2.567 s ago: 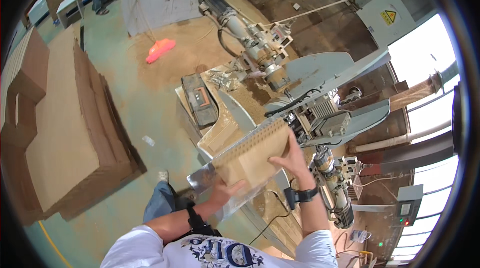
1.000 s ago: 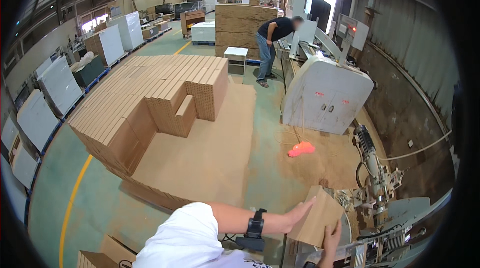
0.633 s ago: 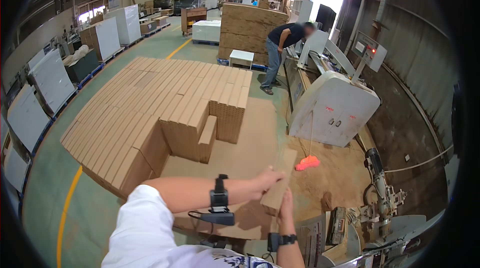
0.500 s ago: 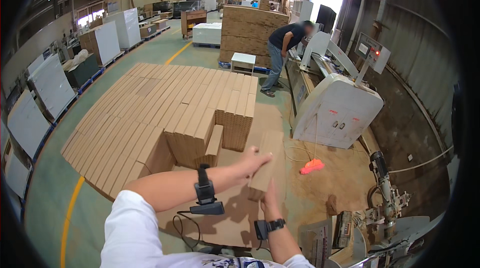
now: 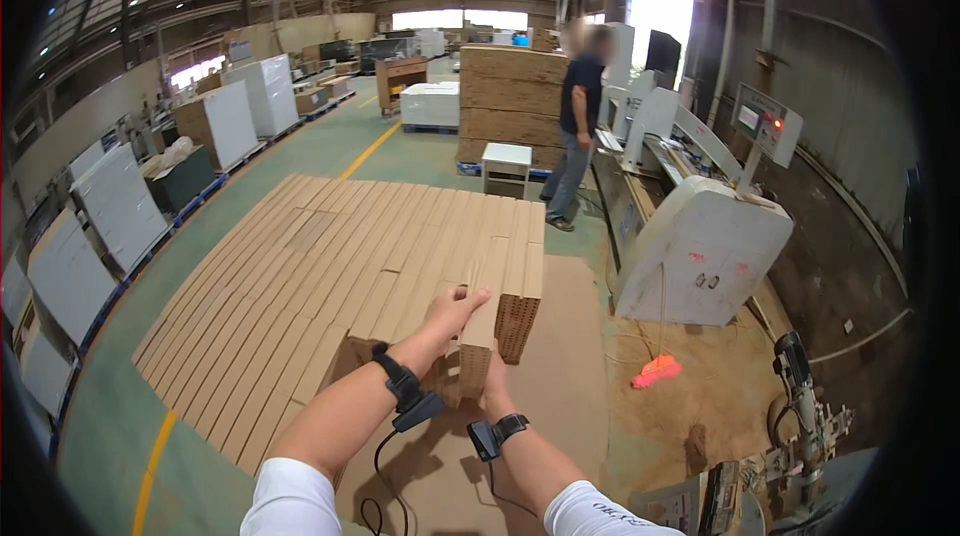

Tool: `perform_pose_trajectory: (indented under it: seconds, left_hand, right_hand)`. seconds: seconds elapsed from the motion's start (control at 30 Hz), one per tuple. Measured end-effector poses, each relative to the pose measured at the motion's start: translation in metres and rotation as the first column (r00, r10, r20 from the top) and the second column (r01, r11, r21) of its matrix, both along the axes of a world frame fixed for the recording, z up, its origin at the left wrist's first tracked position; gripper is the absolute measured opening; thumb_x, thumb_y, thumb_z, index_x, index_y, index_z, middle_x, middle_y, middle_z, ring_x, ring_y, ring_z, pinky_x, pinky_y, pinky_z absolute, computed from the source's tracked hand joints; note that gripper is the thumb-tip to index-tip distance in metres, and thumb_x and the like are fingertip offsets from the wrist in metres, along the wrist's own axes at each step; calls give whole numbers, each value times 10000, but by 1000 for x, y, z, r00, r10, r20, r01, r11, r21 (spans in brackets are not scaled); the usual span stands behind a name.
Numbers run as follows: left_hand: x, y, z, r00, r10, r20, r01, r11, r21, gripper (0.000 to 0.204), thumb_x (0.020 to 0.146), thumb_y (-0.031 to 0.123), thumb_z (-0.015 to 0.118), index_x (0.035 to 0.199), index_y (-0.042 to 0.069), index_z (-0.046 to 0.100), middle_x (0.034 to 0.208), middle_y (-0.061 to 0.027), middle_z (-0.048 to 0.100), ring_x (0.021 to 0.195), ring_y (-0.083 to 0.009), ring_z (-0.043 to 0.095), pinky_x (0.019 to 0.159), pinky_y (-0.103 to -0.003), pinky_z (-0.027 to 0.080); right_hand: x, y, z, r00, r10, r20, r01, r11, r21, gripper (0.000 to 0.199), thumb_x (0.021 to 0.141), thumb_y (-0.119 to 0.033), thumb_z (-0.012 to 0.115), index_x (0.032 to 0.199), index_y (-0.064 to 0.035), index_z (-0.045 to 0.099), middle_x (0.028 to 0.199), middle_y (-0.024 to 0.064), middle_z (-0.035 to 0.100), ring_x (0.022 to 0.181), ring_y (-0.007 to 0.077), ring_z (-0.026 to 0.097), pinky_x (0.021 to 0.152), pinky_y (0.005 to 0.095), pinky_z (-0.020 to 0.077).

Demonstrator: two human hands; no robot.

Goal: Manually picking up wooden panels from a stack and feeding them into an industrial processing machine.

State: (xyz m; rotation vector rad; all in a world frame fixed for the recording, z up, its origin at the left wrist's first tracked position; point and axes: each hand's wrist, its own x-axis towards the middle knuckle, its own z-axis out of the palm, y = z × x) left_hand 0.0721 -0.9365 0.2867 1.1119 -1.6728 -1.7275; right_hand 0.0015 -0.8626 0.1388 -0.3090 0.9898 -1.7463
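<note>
A tan board strip [image 5: 478, 333] is held between my two hands, its near end facing me and its length pointing away. My left hand [image 5: 452, 318] grips it from the upper left, thumb across the top edge. My right hand [image 5: 494, 388] clasps its lower right side, with the fingers partly hidden. Just beyond is a broad, low stack of similar tan strips [image 5: 330, 276] in tight rows. Rows of small holes show on the end faces at the stack's right corner [image 5: 516, 328]. The held strip is right beside that corner; I cannot tell whether they touch.
A tan sheet [image 5: 565, 376] lies under the stack. On the right are a white machine [image 5: 700, 251], an orange-pink object [image 5: 656, 371] on the floor and a metal mechanism [image 5: 795, 416]. A person [image 5: 578, 126] stands by the machine, near a small white table [image 5: 506, 164]. Wrapped panels [image 5: 115, 206] line the left.
Both hands have carried the strip left and up to the stack's right corner. The view has tilted upward. The other person has straightened up from bending over the machine.
</note>
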Motion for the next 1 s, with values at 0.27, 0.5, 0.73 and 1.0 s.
perform_pose_trajectory:
  seconds: [0.27, 0.5, 0.73, 1.0]
  left_hand:
    - [3, -36, -15, 996, 67, -57, -68, 997, -30, 488, 793, 366, 615, 1075, -22, 528, 946, -125, 578, 836, -181, 557, 703, -290, 453]
    - [22, -37, -9, 977, -72, -199, 144, 916, 375, 610, 830, 458, 520, 1259, 38, 417, 1188, -176, 483, 1079, -245, 483, 892, -361, 409]
    - [35, -41, -24, 988, -63, -144, 108, 938, 330, 751, 817, 677, 337, 1348, 146, 344, 1349, -163, 351, 1256, -310, 309, 981, -500, 284]
    - [38, -29, -20, 984, -98, -147, 134, 957, 256, 751, 826, 679, 317, 1345, 136, 342, 1335, -179, 357, 1264, -315, 288, 1006, -497, 245]
  right_hand:
    - [0, -69, -70, 965, -221, -141, 238, 964, 120, 554, 895, -474, 404, 1137, 8, 531, 1178, 163, 512, 1095, 250, 477, 904, 355, 375]
    - [23, -69, -45, 969, -202, -145, 213, 975, 66, 581, 929, -444, 299, 1244, 27, 429, 1309, 183, 415, 1227, 281, 368, 1003, 332, 285]
    - [53, -31, -71, 952, -218, -215, 233, 972, 44, 589, 934, -452, 275, 1279, 16, 368, 1342, 167, 360, 1256, 267, 310, 1023, 326, 242]
    - [48, -43, -44, 934, -191, -302, 211, 977, 34, 605, 940, -461, 243, 1327, 2, 286, 1386, 147, 288, 1295, 248, 233, 1050, 317, 184]
